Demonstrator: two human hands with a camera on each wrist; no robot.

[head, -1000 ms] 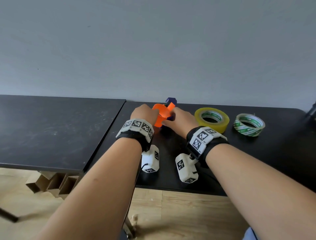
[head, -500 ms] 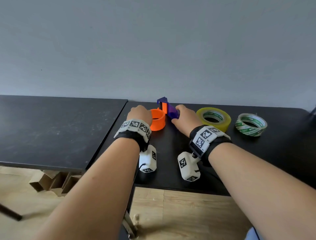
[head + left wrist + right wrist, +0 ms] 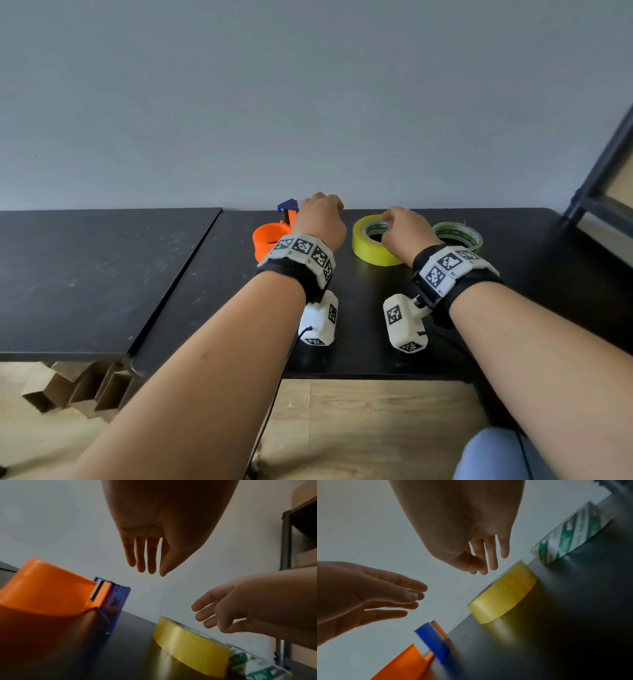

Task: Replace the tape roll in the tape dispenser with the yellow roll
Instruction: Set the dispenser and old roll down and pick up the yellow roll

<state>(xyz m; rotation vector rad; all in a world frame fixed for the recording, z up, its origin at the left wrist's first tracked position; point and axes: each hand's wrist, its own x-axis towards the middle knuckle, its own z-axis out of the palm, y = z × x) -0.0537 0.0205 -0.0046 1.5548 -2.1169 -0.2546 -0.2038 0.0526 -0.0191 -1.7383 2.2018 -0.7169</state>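
The tape dispenser (image 3: 270, 240), an orange ring with a blue cutter end (image 3: 287, 206), stands on the black table (image 3: 342, 342) with no hand on it. My left hand (image 3: 322, 205) hovers just right of it, fingers straight and holding nothing; the left wrist view shows the same left hand (image 3: 145, 568) in the air. The yellow roll (image 3: 373, 250) lies flat to the right. My right hand (image 3: 390, 219) is over its top with relaxed fingers (image 3: 493, 563) spread above the yellow roll (image 3: 503, 596), gripping nothing.
A clear roll with green print (image 3: 459, 236) lies flat just right of the yellow one. A second black table (image 3: 85, 274) adjoins on the left. A grey wall runs close behind. A dark shelf frame (image 3: 596, 178) stands at the far right.
Both hands have let go of the dispenser, which now stands on the table. My right hand has moved right over the yellow roll; my left hand has shifted to the dispenser's right side.
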